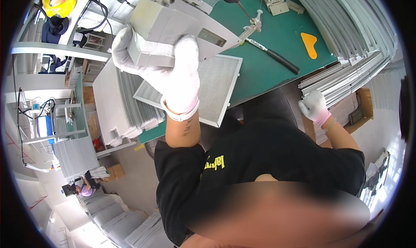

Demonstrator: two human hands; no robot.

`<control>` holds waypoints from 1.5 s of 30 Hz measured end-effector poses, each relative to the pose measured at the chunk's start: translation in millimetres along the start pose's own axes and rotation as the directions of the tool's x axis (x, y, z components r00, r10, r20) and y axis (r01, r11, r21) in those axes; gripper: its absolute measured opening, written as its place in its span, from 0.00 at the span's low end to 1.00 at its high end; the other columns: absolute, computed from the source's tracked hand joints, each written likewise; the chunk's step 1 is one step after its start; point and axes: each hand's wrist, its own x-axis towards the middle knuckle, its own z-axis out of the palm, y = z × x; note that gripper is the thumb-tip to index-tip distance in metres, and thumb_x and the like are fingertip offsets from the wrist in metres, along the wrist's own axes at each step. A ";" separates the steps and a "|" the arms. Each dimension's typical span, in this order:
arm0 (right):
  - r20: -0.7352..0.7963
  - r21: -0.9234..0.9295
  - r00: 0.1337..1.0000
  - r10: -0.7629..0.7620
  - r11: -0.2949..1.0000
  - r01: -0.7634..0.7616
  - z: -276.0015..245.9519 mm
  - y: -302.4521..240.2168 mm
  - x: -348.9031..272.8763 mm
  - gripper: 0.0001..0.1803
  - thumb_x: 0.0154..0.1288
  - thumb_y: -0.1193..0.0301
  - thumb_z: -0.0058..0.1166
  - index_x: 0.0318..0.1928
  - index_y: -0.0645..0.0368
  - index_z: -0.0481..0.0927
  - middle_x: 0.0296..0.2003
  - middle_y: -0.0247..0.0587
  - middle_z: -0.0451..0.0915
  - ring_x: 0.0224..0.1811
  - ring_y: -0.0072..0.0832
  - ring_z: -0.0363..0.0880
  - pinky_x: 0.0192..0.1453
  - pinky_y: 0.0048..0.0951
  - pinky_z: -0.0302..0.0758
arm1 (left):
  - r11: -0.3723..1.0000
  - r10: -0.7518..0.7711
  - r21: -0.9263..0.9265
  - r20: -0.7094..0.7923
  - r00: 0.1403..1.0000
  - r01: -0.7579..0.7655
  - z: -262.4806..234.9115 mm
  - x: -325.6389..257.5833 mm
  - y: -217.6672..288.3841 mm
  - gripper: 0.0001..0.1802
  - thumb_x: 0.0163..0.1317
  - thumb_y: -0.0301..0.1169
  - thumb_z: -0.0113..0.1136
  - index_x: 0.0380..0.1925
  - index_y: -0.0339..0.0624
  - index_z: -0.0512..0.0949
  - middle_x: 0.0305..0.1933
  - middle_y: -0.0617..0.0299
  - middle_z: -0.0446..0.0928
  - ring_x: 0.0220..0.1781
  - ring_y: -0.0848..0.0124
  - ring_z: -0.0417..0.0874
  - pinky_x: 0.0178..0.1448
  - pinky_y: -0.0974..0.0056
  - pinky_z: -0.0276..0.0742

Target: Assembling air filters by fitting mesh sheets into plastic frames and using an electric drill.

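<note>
Grey metal housing (173, 27) gripped by left hand (173, 74); right hand (313, 105) on metal strips (346, 76)

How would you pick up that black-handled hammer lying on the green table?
Probably by the black rubber handle of the hammer, coming down from above. It lies flat on the green table, handle pointing toward the person, with bare table on both sides for fingers. The left hand already holds a grey metal box, and the right hand is on the metal strips.

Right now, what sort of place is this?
Probably a factory assembly bench: a green worktable with a mesh filter panel, stacked metal strips, and the gloved left hand holding a grey housing.
</note>
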 end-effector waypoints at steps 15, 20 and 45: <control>-0.685 0.698 0.710 0.164 0.428 0.575 -198.9 -93.0 251.1 0.29 0.66 0.68 0.60 0.62 0.60 0.62 0.54 0.49 0.76 0.51 0.32 0.79 0.57 0.31 0.74 | 0.959 -0.186 -0.215 0.019 0.982 0.186 -11.1 -5.5 13.5 0.46 0.53 0.31 0.73 0.68 0.51 0.54 0.63 0.57 0.60 0.64 0.65 0.66 0.67 0.57 0.69; -0.670 0.681 0.690 -0.274 0.145 0.718 -256.9 -129.2 324.9 0.39 0.68 0.70 0.60 0.74 0.62 0.56 0.55 0.43 0.74 0.48 0.22 0.74 0.53 0.25 0.74 | 0.998 0.048 0.033 0.162 0.986 -0.054 -19.6 22.9 0.7 0.45 0.58 0.32 0.69 0.71 0.46 0.54 0.64 0.54 0.61 0.65 0.66 0.67 0.69 0.56 0.66; -0.555 0.825 0.828 0.076 -0.078 0.560 -216.2 -174.5 315.0 0.10 0.70 0.65 0.54 0.44 0.57 0.73 0.31 0.32 0.74 0.32 0.18 0.72 0.37 0.19 0.69 | 0.978 -0.096 -0.166 0.180 0.979 0.127 -16.2 108.7 68.8 0.34 0.70 0.24 0.55 0.73 0.39 0.54 0.68 0.57 0.65 0.62 0.72 0.72 0.66 0.67 0.70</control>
